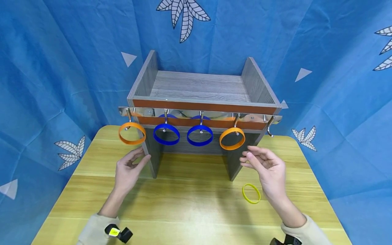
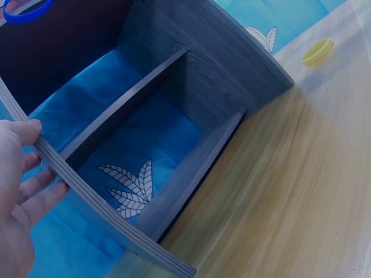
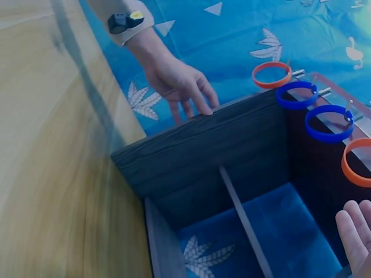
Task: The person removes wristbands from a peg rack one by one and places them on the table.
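Note:
A grey wooden shelf unit (image 1: 199,81) stands on the table, with a metal hook rail (image 1: 183,113) along its front. On its hooks hang, from left to right, an orange wristband (image 1: 121,139), a blue wristband (image 1: 157,139), a second blue wristband (image 1: 191,140) and another orange wristband (image 1: 223,144). The rightmost hook (image 1: 269,128) carries nothing. My left hand (image 1: 128,172) pinches the front edge of the shelf's left side panel (image 2: 87,191), thumb in front and fingers behind. Loosely bent and holding nothing, my right hand (image 1: 271,172) hovers beside the right panel. A yellow wristband (image 1: 244,194) lies on the table near it.
The wooden table (image 1: 183,211) extends in front of the shelf and to both sides. A blue patterned curtain (image 1: 92,51) hangs behind and around the table. Dark devices (image 1: 125,234) are strapped at both wrists.

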`<act>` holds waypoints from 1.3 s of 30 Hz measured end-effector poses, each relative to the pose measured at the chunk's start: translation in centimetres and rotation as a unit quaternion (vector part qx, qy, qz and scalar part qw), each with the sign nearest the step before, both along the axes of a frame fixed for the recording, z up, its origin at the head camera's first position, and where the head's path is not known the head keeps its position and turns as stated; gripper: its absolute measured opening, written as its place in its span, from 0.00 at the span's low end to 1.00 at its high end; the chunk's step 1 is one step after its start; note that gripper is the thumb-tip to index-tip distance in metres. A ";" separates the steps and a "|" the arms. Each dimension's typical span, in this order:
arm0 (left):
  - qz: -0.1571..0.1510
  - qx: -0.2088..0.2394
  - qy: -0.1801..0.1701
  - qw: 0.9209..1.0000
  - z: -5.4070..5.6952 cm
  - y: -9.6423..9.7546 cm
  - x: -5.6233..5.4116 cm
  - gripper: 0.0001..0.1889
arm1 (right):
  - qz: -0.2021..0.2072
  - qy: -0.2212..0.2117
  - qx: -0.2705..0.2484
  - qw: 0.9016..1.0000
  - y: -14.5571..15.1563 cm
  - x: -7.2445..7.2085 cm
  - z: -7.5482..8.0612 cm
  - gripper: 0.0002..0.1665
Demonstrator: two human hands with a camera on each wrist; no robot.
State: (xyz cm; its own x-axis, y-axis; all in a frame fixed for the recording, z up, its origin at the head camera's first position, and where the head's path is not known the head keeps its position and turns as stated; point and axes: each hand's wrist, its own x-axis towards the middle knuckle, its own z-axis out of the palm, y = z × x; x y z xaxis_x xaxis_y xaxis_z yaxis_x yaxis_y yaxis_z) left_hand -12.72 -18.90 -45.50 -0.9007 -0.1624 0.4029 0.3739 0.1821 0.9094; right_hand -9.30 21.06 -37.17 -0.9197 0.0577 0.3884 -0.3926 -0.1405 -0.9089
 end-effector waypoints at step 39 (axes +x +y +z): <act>0.006 -0.012 -0.008 1.000 0.0 -0.1 0.1 0.15 | 0.006 0.034 -0.092 0.995 -3.1 -1.5 1.3 0.13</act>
State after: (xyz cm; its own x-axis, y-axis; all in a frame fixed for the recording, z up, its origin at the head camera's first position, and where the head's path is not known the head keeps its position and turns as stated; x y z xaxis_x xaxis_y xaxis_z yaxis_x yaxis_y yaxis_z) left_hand -12.64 -18.96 -45.52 -0.9051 -0.1637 0.3924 0.3569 0.2091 0.9104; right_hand -10.75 17.95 -35.90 -0.8923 0.1238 0.4342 -0.4505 -0.3077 -0.8381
